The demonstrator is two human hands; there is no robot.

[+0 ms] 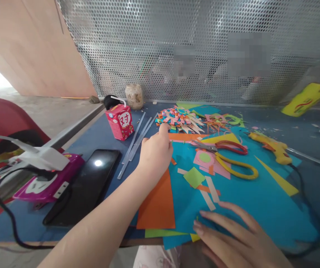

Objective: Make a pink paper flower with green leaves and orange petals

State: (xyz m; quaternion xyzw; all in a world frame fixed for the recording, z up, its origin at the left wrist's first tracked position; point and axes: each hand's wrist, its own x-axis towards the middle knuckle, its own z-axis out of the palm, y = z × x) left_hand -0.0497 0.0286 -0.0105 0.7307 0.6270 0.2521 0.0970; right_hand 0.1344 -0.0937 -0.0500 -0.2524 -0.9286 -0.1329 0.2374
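My left hand [155, 154] reaches forward over the table, fingers curled and the index finger pointing toward a fan-like pile of small coloured paper pieces [180, 119]; I cannot make out anything in its grip. My right hand [235, 238] lies flat with fingers spread on a large blue paper sheet [260, 201] near the table's front edge. An orange paper sheet [158, 203] lies under my left wrist. Scissors with red and yellow handles [229, 158] rest on the blue sheet, beside pink and green paper cut-outs [204, 160].
A yellow glue gun [271, 145] with a black cord lies at right. Several glue sticks [134, 147], a red drink carton [120, 121], a black phone [85, 186] and a pink device [48, 182] sit at left. A perforated metal screen [204, 48] backs the table.
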